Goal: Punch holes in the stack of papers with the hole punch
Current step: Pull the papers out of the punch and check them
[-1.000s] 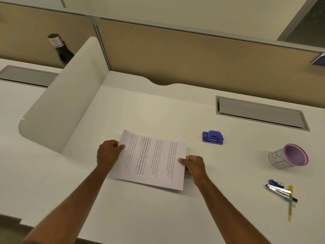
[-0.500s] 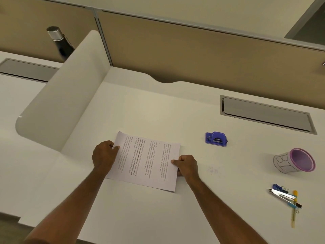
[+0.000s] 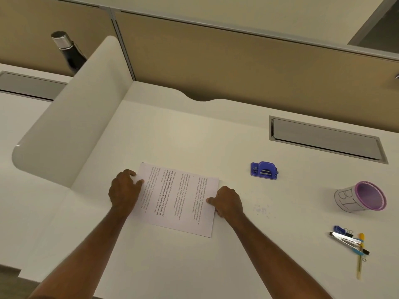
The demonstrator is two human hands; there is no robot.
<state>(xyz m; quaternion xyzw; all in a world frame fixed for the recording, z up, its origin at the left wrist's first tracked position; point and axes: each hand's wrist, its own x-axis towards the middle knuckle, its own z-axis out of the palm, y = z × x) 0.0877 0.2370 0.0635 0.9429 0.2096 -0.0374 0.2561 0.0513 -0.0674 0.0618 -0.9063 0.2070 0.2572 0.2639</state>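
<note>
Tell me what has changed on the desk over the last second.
Almost nothing. Both hands stay on the stack of papers: the left hand at its left edge, the right hand at its right edge, and the stack lies flat where it was. The hole punch, the cup and the pens are untouched; only the camera shifted slightly.

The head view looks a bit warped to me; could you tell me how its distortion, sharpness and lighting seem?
Head view: wide-angle bending tilts the bottle; the papers' print is too soft to read; dim, warm, even light, no glare, faint shadows beneath both forearms.
</note>
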